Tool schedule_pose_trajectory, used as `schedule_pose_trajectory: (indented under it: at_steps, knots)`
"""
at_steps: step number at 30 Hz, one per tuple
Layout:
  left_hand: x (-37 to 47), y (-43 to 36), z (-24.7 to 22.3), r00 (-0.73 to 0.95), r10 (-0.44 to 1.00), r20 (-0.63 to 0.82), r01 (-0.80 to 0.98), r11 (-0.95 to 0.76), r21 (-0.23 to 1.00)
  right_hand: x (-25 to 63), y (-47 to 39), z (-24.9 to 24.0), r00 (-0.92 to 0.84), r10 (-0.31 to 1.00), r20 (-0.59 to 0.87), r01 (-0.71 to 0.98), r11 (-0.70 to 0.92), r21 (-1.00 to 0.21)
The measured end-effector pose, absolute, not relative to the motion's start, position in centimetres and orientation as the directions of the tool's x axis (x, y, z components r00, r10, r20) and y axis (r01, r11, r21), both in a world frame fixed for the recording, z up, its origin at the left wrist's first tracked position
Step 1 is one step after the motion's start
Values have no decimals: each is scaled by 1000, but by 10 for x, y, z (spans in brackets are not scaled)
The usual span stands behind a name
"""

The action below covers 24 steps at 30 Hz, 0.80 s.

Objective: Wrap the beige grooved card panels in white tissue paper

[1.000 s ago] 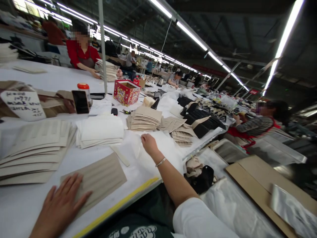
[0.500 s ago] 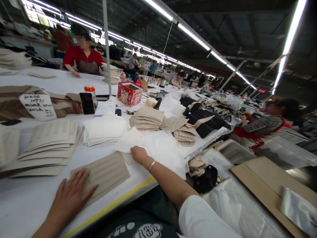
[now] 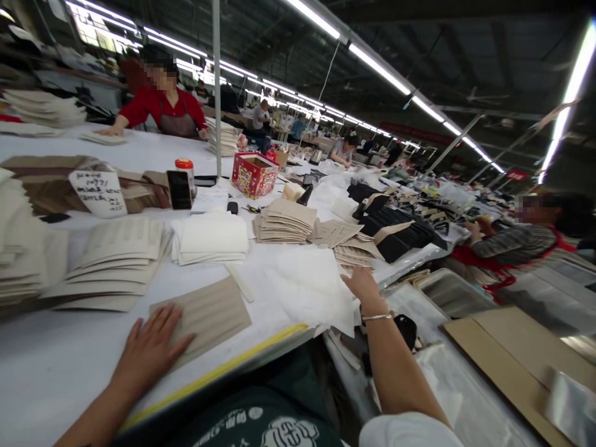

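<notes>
Tan sheet (image 3: 216, 310) lies under the loose left hand (image 3: 151, 344), maybe for steadying; beside white sheets (image 3: 314, 282), right hand (image 3: 363, 285) has grip too hidden to tell.

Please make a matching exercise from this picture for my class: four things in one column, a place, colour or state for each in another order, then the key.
Column one
1. left hand
2. right hand
3. patterned box
4. yellow strip

Column two
A. runs along the near edge of the table
B. mainly red
C. has a bracelet at its wrist
D. rests on a beige panel

Pairs: 1-D; 2-C; 3-B; 4-A
</notes>
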<state>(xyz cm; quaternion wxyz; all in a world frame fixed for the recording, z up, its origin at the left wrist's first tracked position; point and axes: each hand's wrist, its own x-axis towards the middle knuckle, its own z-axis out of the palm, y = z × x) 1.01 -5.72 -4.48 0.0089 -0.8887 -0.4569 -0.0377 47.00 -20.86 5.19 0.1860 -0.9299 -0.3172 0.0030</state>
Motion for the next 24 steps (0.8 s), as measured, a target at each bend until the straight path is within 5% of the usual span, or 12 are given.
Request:
schedule_pose_trajectory:
  at_steps: [3,8,13,20,24]
  knots:
    - [11,-59,-44,581,809,89,811,-585,20,436,-184,50,660,720,217,748,-603,-277]
    - [8,-60,-48,598,795,98,795,-604,50,317,-95,19,235,972,0,929,-225,-293]
    - [6,-61,-50,589,803,90,800,-595,73,259,-43,0,212,928,-305,939,-280,-202]
    - [8,-63,-49,567,819,89,812,-574,107,285,-44,-2,127,879,-459,902,-296,-315]
    - [8,-64,-47,564,822,77,814,-569,115,295,-55,-2,161,892,-423,853,-342,-395]
